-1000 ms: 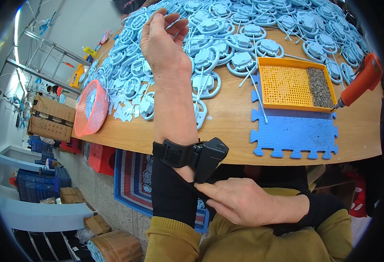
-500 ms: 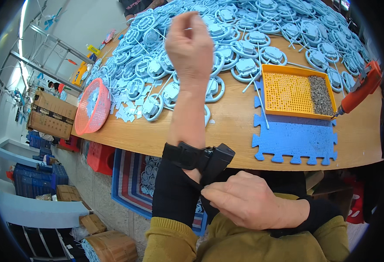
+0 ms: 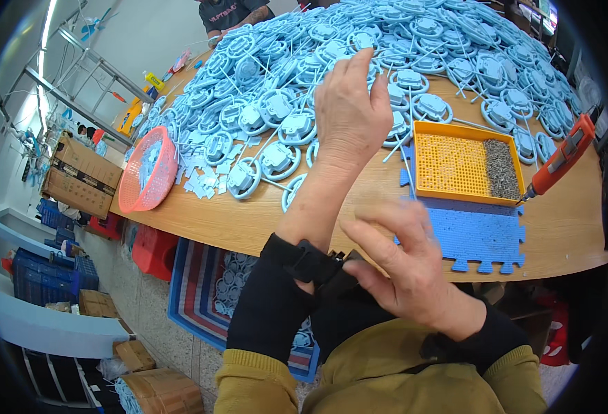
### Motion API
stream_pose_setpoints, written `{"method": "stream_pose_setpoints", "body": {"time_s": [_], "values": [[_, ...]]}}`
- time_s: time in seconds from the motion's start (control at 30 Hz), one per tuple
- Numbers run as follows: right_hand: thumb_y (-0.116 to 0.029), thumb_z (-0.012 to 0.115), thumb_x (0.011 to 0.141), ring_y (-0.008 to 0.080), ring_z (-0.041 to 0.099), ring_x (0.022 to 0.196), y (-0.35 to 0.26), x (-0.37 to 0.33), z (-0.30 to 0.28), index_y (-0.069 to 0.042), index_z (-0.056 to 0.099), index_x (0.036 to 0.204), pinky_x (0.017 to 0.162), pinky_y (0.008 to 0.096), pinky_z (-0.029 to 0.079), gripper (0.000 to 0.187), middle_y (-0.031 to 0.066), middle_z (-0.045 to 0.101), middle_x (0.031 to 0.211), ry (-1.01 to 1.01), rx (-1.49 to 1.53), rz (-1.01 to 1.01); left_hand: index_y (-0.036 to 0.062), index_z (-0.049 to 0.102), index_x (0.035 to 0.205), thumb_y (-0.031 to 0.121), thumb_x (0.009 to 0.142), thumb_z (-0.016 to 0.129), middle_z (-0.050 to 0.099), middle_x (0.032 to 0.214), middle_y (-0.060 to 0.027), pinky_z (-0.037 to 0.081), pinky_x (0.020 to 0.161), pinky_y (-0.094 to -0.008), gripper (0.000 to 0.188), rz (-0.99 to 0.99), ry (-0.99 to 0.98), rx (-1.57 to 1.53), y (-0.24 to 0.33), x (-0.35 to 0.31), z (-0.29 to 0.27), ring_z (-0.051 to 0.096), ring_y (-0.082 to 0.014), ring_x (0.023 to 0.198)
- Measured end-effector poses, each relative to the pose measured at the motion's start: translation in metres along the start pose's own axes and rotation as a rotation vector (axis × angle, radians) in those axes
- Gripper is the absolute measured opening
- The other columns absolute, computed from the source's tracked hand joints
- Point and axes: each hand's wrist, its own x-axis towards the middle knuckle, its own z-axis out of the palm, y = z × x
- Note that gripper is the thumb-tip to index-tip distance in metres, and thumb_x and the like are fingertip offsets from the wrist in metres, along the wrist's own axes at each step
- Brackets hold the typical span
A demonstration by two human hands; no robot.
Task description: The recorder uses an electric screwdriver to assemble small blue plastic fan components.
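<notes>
A pink basket (image 3: 138, 201) sits at left, blue rings (image 3: 277, 157) heaped from there across the top. Lower centre, the black wrist strap (image 3: 309, 261) circles the left forearm; above, the left hand (image 3: 352, 107) extends loose fingers before the heap. Beside the strap, the right hand (image 3: 402, 265) is half-curled, thumb apart; contact I cannot tell. Right: yellow tray (image 3: 449, 162), red driver (image 3: 559, 164).

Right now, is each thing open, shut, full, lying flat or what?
Left hand: raised, open, palm hidden
Right hand: fingers apart near black wristband, touch unclear
Yellow tray: open, partly filled with metal bits
Pink basket: open, holding light-blue pieces
Orange power tool: on or off unclear
Blue mat: flat, partly under tray
Striped bin: open, holding light-blue parts
Light-blue rings: heaped loosely
</notes>
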Motion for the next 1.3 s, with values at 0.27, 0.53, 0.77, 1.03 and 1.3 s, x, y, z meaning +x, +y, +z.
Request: {"method": "stream_pose_setpoints", "body": {"time_s": [0.27,0.53,0.77,1.03,1.3], "values": [[-0.053,0.049,0.082,0.0249,0.024,0.139,0.028,0.058,-0.007,-0.014,0.046,0.133,0.107,0.0646,0.004,0.064,-0.0002,0.038,0.143,-0.35,-0.196,-0.423,0.0088,0.031,0.126,0.027,0.094,0.051,0.048,0.115,-0.016,0.046,0.085,-0.0456,0.041,-0.939,-0.149,-1.58,0.031,-0.008,0.007,0.055,-0.0333,0.102],[-0.05,0.05,0.086,0.0226,0.033,0.135,0.047,0.028,0.004,-0.014,0.044,0.133,0.107,0.0652,0.004,0.059,0.0021,0.04,0.141,-0.335,-0.15,-0.623,0.0082,0.029,0.132,0.027,0.097,0.046,0.049,0.119,-0.0179,0.047,0.088,-0.0443,0.043,-0.98,-0.284,-1.579,0.043,-0.02,0.006,0.057,-0.0315,0.102],[-0.037,0.057,0.079,0.0227,0.032,0.137,0.057,0.026,-0.002,-0.012,0.04,0.136,0.111,0.0577,-0.001,0.065,0.005,0.036,0.146,-0.454,-0.107,-0.573,0.0089,0.035,0.129,0.027,0.096,0.047,0.053,0.115,-0.0163,0.047,0.087,-0.0417,0.039,-0.97,-0.289,-1.58,0.029,-0.024,0.014,0.058,-0.0276,0.099],[-0.029,0.058,0.076,0.0222,0.034,0.135,0.049,0.018,0.003,-0.014,0.04,0.135,0.112,0.056,0.004,0.064,0.0047,0.04,0.142,-0.452,-0.278,-0.586,0.0085,0.037,0.128,0.028,0.095,0.048,0.055,0.112,-0.0143,0.047,0.085,-0.0393,0.039,-0.97,-0.282,-1.538,0.029,-0.033,0.011,0.059,-0.0254,0.098],[-0.022,0.056,0.082,0.0166,0.049,0.115,0.06,0.0,0.033,-0.025,0.048,0.121,0.108,0.0509,0.025,0.04,-0.0031,0.052,0.119,0.102,-0.401,-0.642,0.0069,0.043,0.124,0.02,0.094,0.049,0.061,0.098,-0.0105,0.049,0.075,-0.0339,0.034,-0.979,-0.256,-1.578,0.054,-0.031,0.014,0.062,-0.0202,0.083]]}}
